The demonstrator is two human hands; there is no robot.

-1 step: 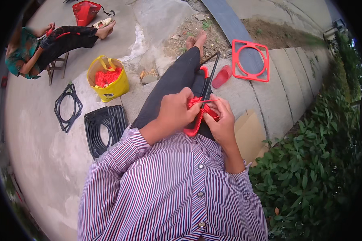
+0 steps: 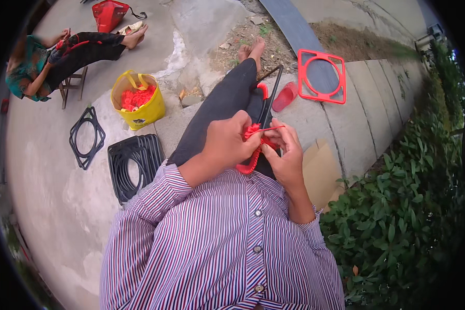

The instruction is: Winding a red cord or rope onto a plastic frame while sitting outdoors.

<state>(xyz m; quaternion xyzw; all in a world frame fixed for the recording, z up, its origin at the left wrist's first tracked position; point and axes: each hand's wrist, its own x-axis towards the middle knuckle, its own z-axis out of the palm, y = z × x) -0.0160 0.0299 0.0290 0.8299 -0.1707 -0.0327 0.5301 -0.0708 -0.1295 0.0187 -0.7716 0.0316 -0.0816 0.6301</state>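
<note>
Across my lap lies a black frame [image 2: 275,87], tilted, with red cord wrapped in tight coils [image 2: 249,167] along its near edge and part of its far edge. My left hand [image 2: 226,138] is closed with thumb and fingers pinching a bunch of red cord [image 2: 251,130] over the frame. My right hand [image 2: 285,153] is closed beside it, fingertips pinching red cord at the frame's right side. A thin red strand stretches between the two hands. Some of the frame and cord is hidden behind my fingers.
To the left stand a yellow bag [image 2: 149,113] of red cord, a stack of black frames [image 2: 120,168] and a single black frame [image 2: 73,135]. A finished-looking red frame [image 2: 301,77], a red slipper [image 2: 285,97] and cardboard [image 2: 319,168] lie right. Another person [image 2: 33,70] sits far left; bushes [image 2: 392,227] border the right.
My fingers and the red strand have shifted very slightly; both hands keep their hold. The other person's raised hand has moved a little.
</note>
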